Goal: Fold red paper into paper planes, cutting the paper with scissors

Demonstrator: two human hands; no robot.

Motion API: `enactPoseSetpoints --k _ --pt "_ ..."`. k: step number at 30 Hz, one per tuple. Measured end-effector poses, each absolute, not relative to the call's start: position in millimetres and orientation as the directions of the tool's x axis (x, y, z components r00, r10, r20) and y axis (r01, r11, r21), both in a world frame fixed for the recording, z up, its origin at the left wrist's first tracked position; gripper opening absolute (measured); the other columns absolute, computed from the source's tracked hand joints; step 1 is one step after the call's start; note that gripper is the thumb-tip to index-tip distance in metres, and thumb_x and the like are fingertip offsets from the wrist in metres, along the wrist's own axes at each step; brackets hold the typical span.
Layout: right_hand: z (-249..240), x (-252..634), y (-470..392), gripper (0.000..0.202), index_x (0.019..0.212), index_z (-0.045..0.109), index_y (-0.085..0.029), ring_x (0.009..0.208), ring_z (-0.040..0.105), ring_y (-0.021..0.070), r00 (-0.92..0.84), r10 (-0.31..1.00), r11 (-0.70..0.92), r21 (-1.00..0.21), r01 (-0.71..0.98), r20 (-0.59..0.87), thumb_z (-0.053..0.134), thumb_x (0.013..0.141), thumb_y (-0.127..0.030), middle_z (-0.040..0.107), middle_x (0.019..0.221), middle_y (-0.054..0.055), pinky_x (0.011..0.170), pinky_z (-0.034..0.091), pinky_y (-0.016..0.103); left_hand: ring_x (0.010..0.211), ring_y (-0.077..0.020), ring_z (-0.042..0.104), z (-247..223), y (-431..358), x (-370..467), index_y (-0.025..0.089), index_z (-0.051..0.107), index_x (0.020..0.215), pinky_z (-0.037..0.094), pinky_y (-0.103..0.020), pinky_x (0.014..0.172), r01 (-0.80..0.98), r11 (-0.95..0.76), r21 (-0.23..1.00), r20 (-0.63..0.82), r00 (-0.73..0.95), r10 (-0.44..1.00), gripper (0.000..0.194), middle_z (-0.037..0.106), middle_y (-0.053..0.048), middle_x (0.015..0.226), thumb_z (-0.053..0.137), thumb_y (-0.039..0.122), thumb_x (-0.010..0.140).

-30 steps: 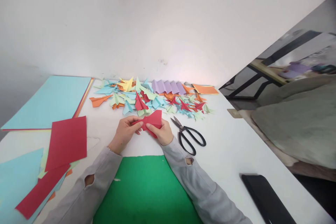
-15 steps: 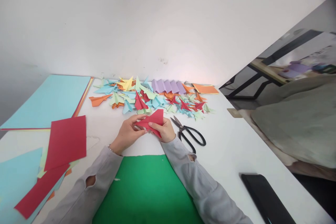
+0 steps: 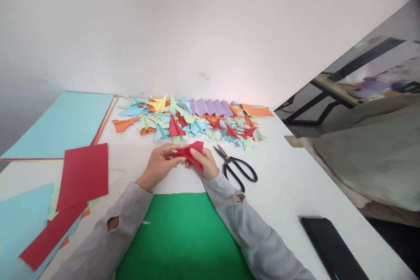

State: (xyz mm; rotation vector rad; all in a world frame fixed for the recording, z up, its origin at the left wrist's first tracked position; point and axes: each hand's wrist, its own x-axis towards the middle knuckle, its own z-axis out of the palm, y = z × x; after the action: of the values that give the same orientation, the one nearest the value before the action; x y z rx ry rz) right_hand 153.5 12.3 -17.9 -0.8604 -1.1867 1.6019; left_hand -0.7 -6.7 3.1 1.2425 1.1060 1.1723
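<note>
Between both hands, over the white table, is a red paper plane (image 3: pixel 196 145) with its nose pointing left. My left hand (image 3: pixel 160 162) is closed on the nose end, fingers behind and thumb along the lower edge. My right hand (image 3: pixel 206 162) pinches the wide tail end with the thumb on top. Part of the plane is hidden by the fingers. Just right of my right hand lies a pair of black-handled scissors (image 3: pixel 234 164). Behind the hands is a heap of folded paper planes (image 3: pixel 177 127) in several colours.
A green mat (image 3: pixel 182 236) lies in front of me. Blue sheets (image 3: pixel 62 122) are stacked at left, with red paper (image 3: pixel 83 177) nearer. Purple pleated paper (image 3: pixel 210 108) and orange sheets (image 3: pixel 257 110) sit by the wall. A black flat object (image 3: pixel 331 247) lies at front right.
The red plane has tilted and its wings have folded closer together, so less of its flat top shows. My hands have barely shifted.
</note>
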Motion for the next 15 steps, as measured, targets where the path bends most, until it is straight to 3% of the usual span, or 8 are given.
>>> enactPoseSetpoints --k 3,8,11,15 --pt "-21.5 155.8 13.3 0.052 0.092 0.066 -0.013 0.05 0.058 0.0143 -0.371 0.925 -0.046 -0.945 -0.325 0.082 0.062 0.068 -0.06 0.064 0.059 0.004 0.041 0.046 0.023 0.066 -0.0143 0.062 5.5 -6.4 -0.4 0.017 0.072 0.084 0.051 -0.024 0.051 -0.08 0.01 0.997 -0.006 0.054 0.999 0.027 0.068 -0.005 0.084 0.076 0.028 0.06" --pt "-22.1 156.9 14.3 0.066 0.099 0.065 -0.016 0.065 0.062 0.0173 -0.425 0.89 0.0 -0.93 -0.367 0.167 0.069 0.055 -0.065 0.067 0.08 0.008 0.046 0.051 0.025 0.064 -0.0136 0.061 7.3 -6.5 -0.4 0.016 0.071 0.078 0.05 -0.024 0.049 -0.125 0.015 0.992 -0.015 0.0 1.0 0.025 0.071 -0.005 0.081 0.077 0.03 0.058" --pt "-21.5 153.3 13.8 0.053 0.092 0.066 -0.017 0.057 0.06 0.0144 -0.323 0.939 0.016 -0.95 -0.311 0.121 0.075 0.055 -0.054 0.067 0.073 0.004 0.045 0.051 0.025 0.062 -0.0129 0.061 7.4 -6.4 -0.1 0.016 0.071 0.077 0.05 -0.022 0.049 -0.136 0.034 0.99 -0.034 0.0 0.999 0.025 0.07 -0.004 0.075 0.077 0.029 0.057" --pt "-22.0 148.5 12.5 0.026 0.068 0.066 -0.014 0.042 0.053 0.009 -0.21 0.975 0.033 -0.984 -0.174 0.07 0.075 0.064 -0.039 0.062 0.056 0.0 0.04 0.045 0.022 0.056 -0.011 0.058 8.0 -6.3 0.7 0.015 0.069 0.075 0.049 -0.021 0.046 -0.143 0.064 0.988 -0.068 -0.019 0.998 0.026 0.065 0.0 0.063 0.079 0.028 0.055"
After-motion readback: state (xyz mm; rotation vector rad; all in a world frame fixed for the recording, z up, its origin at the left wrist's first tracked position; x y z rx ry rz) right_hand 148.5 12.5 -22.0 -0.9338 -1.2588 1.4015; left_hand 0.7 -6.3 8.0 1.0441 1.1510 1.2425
